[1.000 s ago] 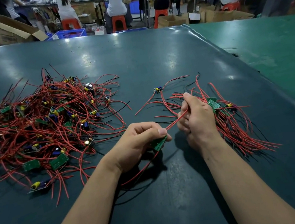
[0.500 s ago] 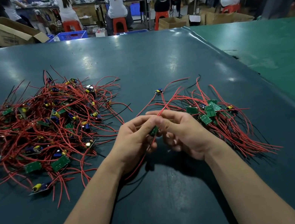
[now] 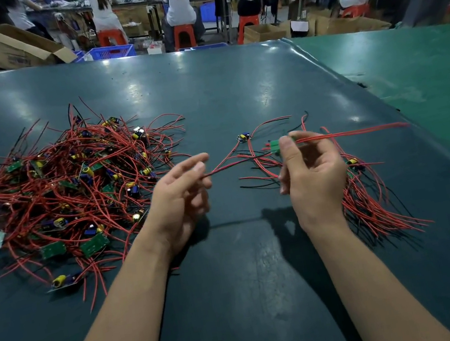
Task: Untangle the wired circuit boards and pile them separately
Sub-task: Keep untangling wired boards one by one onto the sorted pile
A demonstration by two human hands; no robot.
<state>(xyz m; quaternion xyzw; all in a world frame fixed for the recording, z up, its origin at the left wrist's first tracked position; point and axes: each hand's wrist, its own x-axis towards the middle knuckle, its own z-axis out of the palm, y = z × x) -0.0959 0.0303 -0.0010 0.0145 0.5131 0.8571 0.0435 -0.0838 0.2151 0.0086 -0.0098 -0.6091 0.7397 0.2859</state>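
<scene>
A big tangle of red-wired green circuit boards (image 3: 71, 191) lies on the dark table (image 3: 238, 288) at the left. A smaller, straighter pile of wired boards (image 3: 374, 204) lies at the right, partly behind my right hand (image 3: 312, 176). This hand pinches one small green board (image 3: 275, 146) above the table. The board's red wires (image 3: 361, 131) stretch out to the right. Other red wires run left from it to my left hand (image 3: 180, 199), whose thumb and fingertips lightly pinch their ends.
One loose board with yellow and blue parts (image 3: 243, 137) lies beyond my hands. A lighter green table (image 3: 427, 80) adjoins on the right, past a raised seam. Behind the far edge are a cardboard box (image 3: 16, 50), blue crates and seated people.
My hands, which were together at the middle, have drawn apart. The right hand has carried the green board up and to the right, pulling its wires straight between the hands.
</scene>
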